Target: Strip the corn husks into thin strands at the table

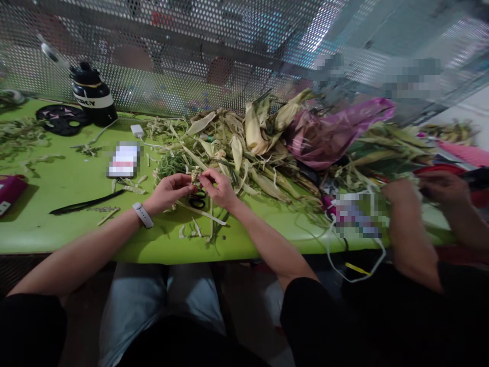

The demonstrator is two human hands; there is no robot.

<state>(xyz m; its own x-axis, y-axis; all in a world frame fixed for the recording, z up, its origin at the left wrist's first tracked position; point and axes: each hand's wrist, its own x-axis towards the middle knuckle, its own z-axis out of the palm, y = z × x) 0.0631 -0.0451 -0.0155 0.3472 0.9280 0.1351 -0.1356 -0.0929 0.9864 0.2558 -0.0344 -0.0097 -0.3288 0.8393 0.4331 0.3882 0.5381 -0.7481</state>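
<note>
Between the fingertips of both hands is a small pale braided piece of corn husk (194, 175). My left hand (171, 189) pinches it from the left, a white band around that wrist. From the other side my right hand (219, 187) grips it with thumb and forefinger. Black-handled scissors (197, 200) lie on the green table (145, 239) just below the hands, their blades hidden. Thin husk strips (202, 214) lie close by, and a bundle of green strands (171, 167) sits behind my left hand.
A heap of dry corn husks (254, 132) and a purple plastic bag (324, 132) fill the back. At left are a phone (124, 159), a black strap (86, 204) and a black jar (93, 97). Another person's hands (439, 188) work at right, near a white cable (331, 255).
</note>
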